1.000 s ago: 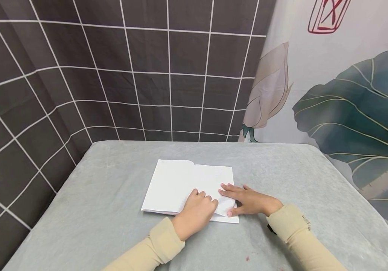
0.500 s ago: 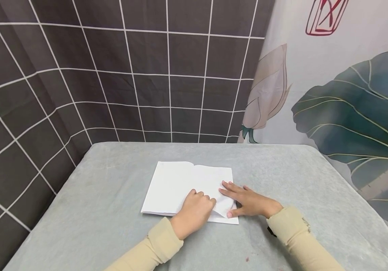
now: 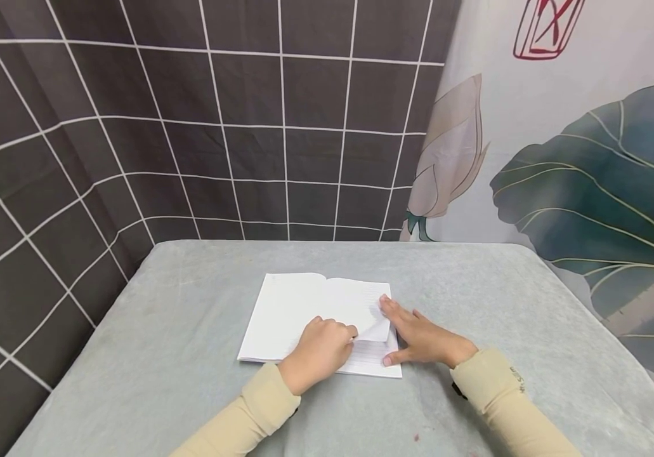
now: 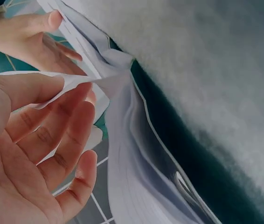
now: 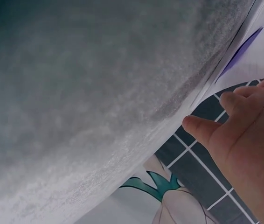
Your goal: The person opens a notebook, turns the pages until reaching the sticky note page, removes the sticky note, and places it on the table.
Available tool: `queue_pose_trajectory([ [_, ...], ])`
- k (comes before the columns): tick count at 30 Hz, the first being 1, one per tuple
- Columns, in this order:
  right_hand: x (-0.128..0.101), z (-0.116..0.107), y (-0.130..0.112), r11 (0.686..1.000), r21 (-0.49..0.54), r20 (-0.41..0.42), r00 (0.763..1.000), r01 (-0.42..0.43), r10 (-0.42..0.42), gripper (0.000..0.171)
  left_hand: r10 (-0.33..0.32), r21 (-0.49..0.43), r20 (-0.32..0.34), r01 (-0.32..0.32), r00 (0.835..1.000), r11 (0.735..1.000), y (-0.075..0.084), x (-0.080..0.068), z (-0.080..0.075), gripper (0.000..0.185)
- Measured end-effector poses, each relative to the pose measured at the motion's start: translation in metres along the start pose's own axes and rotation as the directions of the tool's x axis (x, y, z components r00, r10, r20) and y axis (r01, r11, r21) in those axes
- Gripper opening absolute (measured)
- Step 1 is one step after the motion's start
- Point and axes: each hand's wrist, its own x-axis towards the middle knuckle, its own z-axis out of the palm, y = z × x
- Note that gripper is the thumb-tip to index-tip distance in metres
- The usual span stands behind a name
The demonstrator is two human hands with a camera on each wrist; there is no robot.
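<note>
An open notebook [image 3: 287, 311] with white pages lies on the table. My left hand [image 3: 322, 349] is at the lower part of its right half, pinching the bottom edge of a page [image 3: 358, 311] between thumb and fingers. That page is lifted and bent, baring a lined sheet [image 3: 369, 358] beneath. The left wrist view shows the page [image 4: 76, 84] under the thumb, above the loose lower edges of the other pages [image 4: 127, 172]. My right hand [image 3: 426, 336] rests with fingers spread at the notebook's right edge, thumb near the lower corner. A purple mark [image 5: 238, 57] shows on paper in the right wrist view.
A grey cloth covers the table [image 3: 201, 304]. Behind it hangs a dark curtain [image 3: 252, 152] with a white grid, and to the right a pale curtain [image 3: 475, 209] printed with a flower and leaves.
My left hand has drawn slightly left with the page's edge, uncovering more of the lined sheet below. The right hand's fingers have slid outward to the notebook's right edge; its thumb has stayed.
</note>
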Motion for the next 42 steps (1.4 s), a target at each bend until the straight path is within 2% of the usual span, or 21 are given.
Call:
queue_pose_trajectory([
  [10,-0.002,-0.002,0.002,0.999,0.013,-0.023,0.999,-0.042,0.043,0.119,-0.077,-0.093,-0.022,0.074,0.997,0.993,-0.011,0.000,-0.002,0.005],
  [13,-0.002,-0.003,0.001,0.999,0.025,-0.012,0.999,-0.045,0.046,0.118,-0.128,-0.172,0.004,0.126,0.992,0.977,-0.015,-0.001,-0.005,0.003],
  [15,-0.002,-0.003,0.001,0.999,0.026,-0.005,0.999,-0.048,0.048,0.116,-0.172,-0.244,0.031,0.175,0.985,0.954,-0.018,-0.001,-0.008,0.009],
  [17,-0.002,-0.003,0.001,0.999,0.024,0.002,0.999,-0.048,0.048,0.115,-0.222,-0.314,0.059,0.230,0.973,0.921,-0.021,0.000,-0.010,0.018],
  [19,-0.002,-0.003,0.001,0.999,0.022,0.007,0.999,-0.046,0.045,0.114,-0.272,-0.389,0.083,0.282,0.959,0.877,-0.025,0.001,-0.012,0.025],
  [22,-0.002,-0.004,0.000,0.998,0.025,0.024,0.999,-0.050,0.049,0.112,-0.343,-0.511,0.121,0.355,0.931,0.783,-0.033,0.004,-0.013,0.023],
  [24,-0.002,-0.004,0.000,0.999,0.025,0.033,0.998,-0.047,0.046,0.111,-0.373,-0.574,0.130,0.376,0.919,0.727,-0.039,0.006,-0.014,0.015],
  [26,-0.003,-0.004,-0.001,0.998,0.026,0.046,0.998,-0.050,0.049,0.110,-0.403,-0.623,0.140,0.397,0.904,0.674,-0.044,0.008,-0.016,0.015],
  [29,-0.003,-0.004,-0.002,0.999,0.027,0.057,0.997,-0.044,0.042,0.107,-0.449,-0.656,0.147,0.426,0.882,0.623,-0.051,0.009,-0.019,0.030],
  [32,-0.003,-0.004,-0.003,0.999,0.028,0.064,0.997,-0.034,0.032,0.105,-0.497,-0.679,0.173,0.469,0.850,0.565,-0.058,0.010,-0.021,0.032],
  [35,-0.002,-0.003,-0.003,0.999,0.024,0.067,0.997,-0.030,0.029,0.104,-0.517,-0.695,0.172,0.475,0.839,0.540,-0.065,0.011,-0.022,0.025],
  [38,-0.002,-0.003,-0.002,0.999,0.019,0.069,0.997,-0.036,0.034,0.104,-0.529,-0.720,0.187,0.481,0.828,0.499,-0.072,0.011,-0.021,0.022],
  [41,0.000,-0.003,-0.002,0.999,0.019,0.066,0.997,-0.036,0.034,0.104,-0.546,-0.747,0.227,0.504,0.806,0.433,-0.077,0.011,-0.020,0.025],
  [42,0.000,-0.003,-0.002,0.999,0.019,0.065,0.997,-0.038,0.037,0.104,-0.551,-0.761,0.246,0.511,0.797,0.399,-0.078,0.011,-0.020,0.027],
])
